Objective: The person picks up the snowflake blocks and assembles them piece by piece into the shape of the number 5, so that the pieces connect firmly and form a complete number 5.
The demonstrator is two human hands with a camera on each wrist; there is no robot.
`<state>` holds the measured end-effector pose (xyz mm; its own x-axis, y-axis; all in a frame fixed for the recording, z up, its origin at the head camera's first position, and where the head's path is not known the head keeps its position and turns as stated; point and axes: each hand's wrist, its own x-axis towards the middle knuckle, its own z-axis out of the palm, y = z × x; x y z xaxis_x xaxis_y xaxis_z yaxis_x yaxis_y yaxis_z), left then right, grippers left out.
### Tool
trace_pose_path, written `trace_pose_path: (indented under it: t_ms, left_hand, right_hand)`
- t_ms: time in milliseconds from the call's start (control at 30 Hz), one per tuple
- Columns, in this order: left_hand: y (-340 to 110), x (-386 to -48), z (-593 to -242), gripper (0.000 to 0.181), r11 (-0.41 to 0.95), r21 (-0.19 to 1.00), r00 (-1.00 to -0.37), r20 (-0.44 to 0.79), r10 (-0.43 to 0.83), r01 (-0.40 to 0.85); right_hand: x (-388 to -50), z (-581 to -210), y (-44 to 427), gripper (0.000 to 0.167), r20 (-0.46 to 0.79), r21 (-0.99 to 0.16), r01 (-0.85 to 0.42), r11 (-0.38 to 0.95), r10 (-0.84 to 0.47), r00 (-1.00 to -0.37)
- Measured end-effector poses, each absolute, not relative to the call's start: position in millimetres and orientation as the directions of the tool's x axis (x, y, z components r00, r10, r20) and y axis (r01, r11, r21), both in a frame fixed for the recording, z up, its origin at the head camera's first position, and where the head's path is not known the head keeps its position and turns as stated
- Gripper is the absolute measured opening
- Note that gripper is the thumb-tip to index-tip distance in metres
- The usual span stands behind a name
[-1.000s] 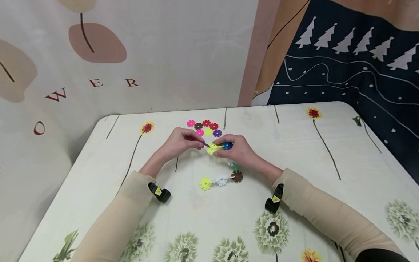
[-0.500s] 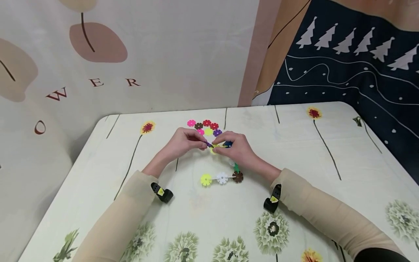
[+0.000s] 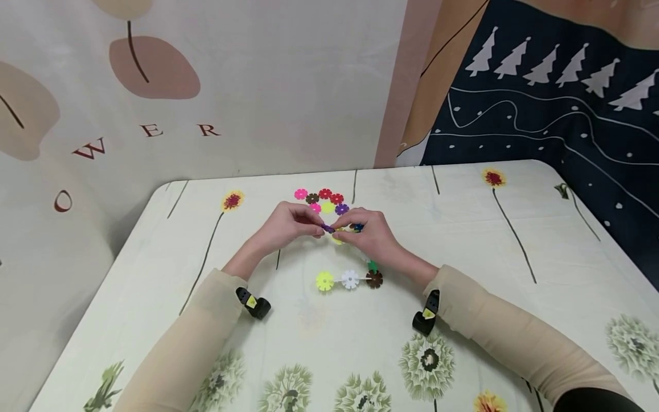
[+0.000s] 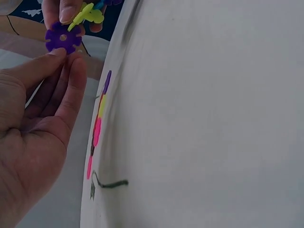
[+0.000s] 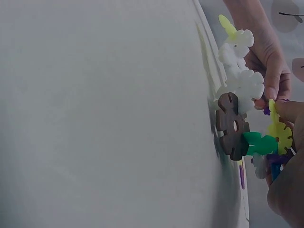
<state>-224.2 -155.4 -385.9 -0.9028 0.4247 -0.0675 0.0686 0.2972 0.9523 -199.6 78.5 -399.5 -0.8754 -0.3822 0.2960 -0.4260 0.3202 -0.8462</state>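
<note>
My left hand (image 3: 293,222) pinches a purple notched plastic disc (image 4: 53,42) between thumb and fingers. My right hand (image 3: 374,232) grips the chain beside it, its thumb at a yellow disc (image 4: 88,15) that meets the purple disc's edge. How deeply the two slot together cannot be made out. Blue pieces (image 3: 357,228) show by the right fingers. The chain curves down through a green disc (image 5: 255,143) and a brown disc (image 5: 228,111) to a white disc (image 3: 350,280) and a yellow end disc (image 3: 325,281). Part of it is hidden behind the right hand.
Loose discs lie behind the hands: pink (image 3: 301,194), brown (image 3: 312,198), red (image 3: 325,193), yellow (image 3: 327,207) and purple (image 3: 342,209), among others. They rest on a flower-printed tablecloth (image 3: 288,337). Printed cloths (image 3: 288,86) hang beyond the table's back edge.
The purple disc has come against the yellow disc as the hands drew together. The yellow disc has tilted and is now mostly covered by the right fingers. The chain's lower end has shifted slightly.
</note>
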Motion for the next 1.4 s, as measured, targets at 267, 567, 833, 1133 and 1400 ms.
trace_pose_path:
  t_ms: [267,567,833,1133,1400]
  left_hand:
    - [-174,-233,-387,0.022,0.497,0.861,-0.941,-0.071,0.330,0.109]
    - [-179,-249,-395,0.025,0.562,0.827,-0.983,-0.077,0.167,0.030]
    - [-163,-260,-399,0.024,0.577,0.817,-0.992,-0.069,0.106,0.005]
    - [-152,-265,-401,0.027,0.630,0.776,-0.997,-0.028,0.071,0.022]
    - [-150,-264,-399,0.028,0.625,0.780,-0.991,-0.101,0.090,-0.023]
  right_hand:
    - [-199,-402,81,0.013,0.268,-0.865,-0.391,0.314,-0.369,-0.890]
    - [-199,-403,80,0.011,0.246,-0.871,-0.383,0.309,-0.401,-0.883]
    - [-198,-402,81,0.011,0.257,-0.865,-0.396,0.308,-0.406,-0.877]
    - [-198,-400,80,0.013,0.237,-0.867,-0.374,0.330,-0.387,-0.891]
    - [-198,-401,81,0.012,0.242,-0.875,-0.370,0.313,-0.380,-0.893]
